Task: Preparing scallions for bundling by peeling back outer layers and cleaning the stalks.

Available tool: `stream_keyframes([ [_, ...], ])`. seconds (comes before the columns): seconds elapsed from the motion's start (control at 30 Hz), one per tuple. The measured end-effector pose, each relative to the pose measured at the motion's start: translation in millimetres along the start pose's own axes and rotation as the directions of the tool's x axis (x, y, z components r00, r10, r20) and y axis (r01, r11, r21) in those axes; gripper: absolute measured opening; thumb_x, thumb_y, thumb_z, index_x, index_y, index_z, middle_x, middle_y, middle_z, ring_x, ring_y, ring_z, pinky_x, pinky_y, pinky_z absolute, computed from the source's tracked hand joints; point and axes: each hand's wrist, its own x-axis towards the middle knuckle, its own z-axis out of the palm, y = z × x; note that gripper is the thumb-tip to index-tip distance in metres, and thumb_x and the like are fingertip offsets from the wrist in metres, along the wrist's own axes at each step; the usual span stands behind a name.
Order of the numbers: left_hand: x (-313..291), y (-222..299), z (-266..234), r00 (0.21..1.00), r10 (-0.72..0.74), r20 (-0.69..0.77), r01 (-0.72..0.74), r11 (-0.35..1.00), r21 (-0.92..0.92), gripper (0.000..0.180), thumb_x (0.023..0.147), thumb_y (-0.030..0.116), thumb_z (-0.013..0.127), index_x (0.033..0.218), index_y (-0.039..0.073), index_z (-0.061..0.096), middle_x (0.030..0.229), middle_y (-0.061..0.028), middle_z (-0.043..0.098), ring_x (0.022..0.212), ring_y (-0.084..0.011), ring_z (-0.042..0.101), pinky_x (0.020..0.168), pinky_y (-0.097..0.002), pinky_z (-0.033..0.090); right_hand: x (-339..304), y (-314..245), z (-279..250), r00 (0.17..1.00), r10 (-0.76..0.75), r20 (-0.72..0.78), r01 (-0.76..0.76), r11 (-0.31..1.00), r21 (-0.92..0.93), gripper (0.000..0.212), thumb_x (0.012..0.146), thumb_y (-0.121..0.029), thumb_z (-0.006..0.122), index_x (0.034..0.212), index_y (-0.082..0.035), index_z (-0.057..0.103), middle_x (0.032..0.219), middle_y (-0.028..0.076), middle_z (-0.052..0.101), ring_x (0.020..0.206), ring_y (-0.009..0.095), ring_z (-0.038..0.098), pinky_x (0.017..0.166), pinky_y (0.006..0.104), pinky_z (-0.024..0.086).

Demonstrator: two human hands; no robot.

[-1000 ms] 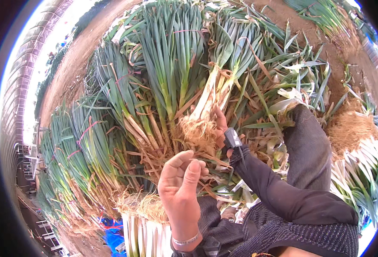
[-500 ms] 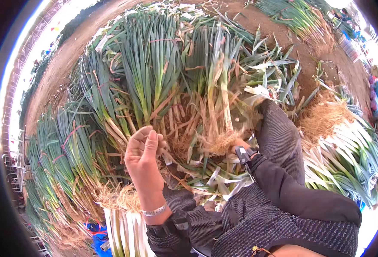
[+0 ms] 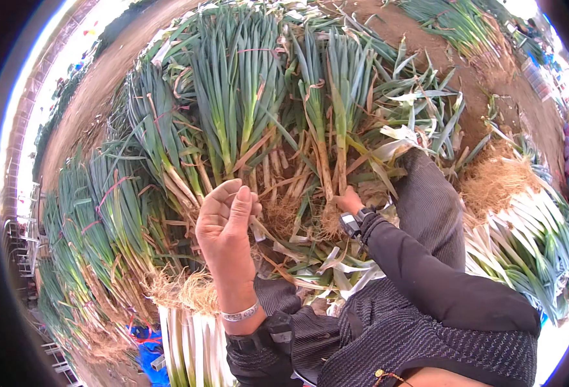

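My right hand (image 3: 349, 201) is low in the heap, closed around the root end of a couple of green onion stalks (image 3: 329, 129) whose leaves run up and away from me. A tuft of brown roots (image 3: 331, 220) hides most of its fingers; a dark watch sits on that wrist. My left hand (image 3: 225, 219) is raised just left of it, palm toward me, fingers and thumb drawn together; I cannot tell whether a thin strand is pinched there. A silver bracelet circles the left wrist. Tied bundles of green onions (image 3: 233, 97) lie fanned out ahead.
Cleaned white stalks lie in a bundle (image 3: 191, 342) at the lower left and in a bigger pile (image 3: 536, 238) at the right. A mound of cut roots (image 3: 497, 184) sits by my bent knee (image 3: 429, 206). Bare soil (image 3: 465, 71) lies beyond. Blue cloth (image 3: 144, 342) shows below.
My right hand has come down from a raised position, carrying the stalks' root end into the heap. My left hand has shifted left and its fingers have drawn closer together.
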Motion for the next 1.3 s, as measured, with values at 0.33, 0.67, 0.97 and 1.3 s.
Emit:
stream_keyframes([
  [0.33, 5, 3, 4, 1.0, -0.019, 0.021, 0.018, 0.998, 0.056, 0.021, 0.092, 0.009, 0.066, 0.109, -0.002, 0.061, 0.089, -0.0034, 0.066, 0.077, -0.008, 0.062, 0.069, -0.0183, 0.049, -91, -144, -54, 0.875, -0.373, 0.308, 0.027, 0.674, 0.739, 0.035, 0.081, -0.02, 0.072, 0.107, -0.001, 0.056, 0.087, 0.005, 0.06, 0.072, 0.012, 0.056, 0.062, 0.0284, 0.048],
  [0.67, 33, -15, -12, 0.956, -0.294, 0.015, 0.284, 0.908, -0.309, 0.019, 0.097, 0.023, 0.059, 0.109, 0.008, 0.06, 0.101, -0.0064, 0.07, 0.086, -0.0147, 0.066, 0.067, -0.0257, 0.049, -261, -141, -151, 0.443, -0.675, 0.59, 0.107, 0.693, 0.713, 0.048, 0.085, -0.017, 0.073, 0.124, -0.002, 0.049, 0.089, -0.001, 0.054, 0.082, 0.007, 0.054, 0.071, 0.0245, 0.047],
  [0.97, 43, -10, -26, 0.988, -0.128, 0.092, 0.157, 0.829, -0.536, 0.045, 0.09, 0.01, 0.066, 0.129, 0.002, 0.046, 0.11, -0.0173, 0.062, 0.1, -0.0313, 0.063, 0.092, -0.0481, 0.053, -214, -135, -114, 0.437, -0.636, 0.636, 0.219, 0.761, 0.61, 0.054, 0.089, -0.022, 0.068, 0.133, -0.004, 0.043, 0.1, 0.0, 0.055, 0.083, 0.009, 0.053, 0.074, 0.0246, 0.046],
  [1.3, 35, -12, -21, 0.998, 0.031, -0.058, -0.058, 0.825, -0.562, 0.036, 0.087, 0.021, 0.074, 0.115, 0.005, 0.059, 0.098, -0.003, 0.065, 0.078, -0.0122, 0.062, 0.064, -0.0272, 0.051, -197, -250, -66, 0.545, -0.795, 0.268, 0.184, 0.425, 0.886, 0.03, 0.092, -0.007, 0.061, 0.12, -0.002, 0.052, 0.113, 0.004, 0.062, 0.105, 0.011, 0.056, 0.09, 0.0274, 0.043],
])
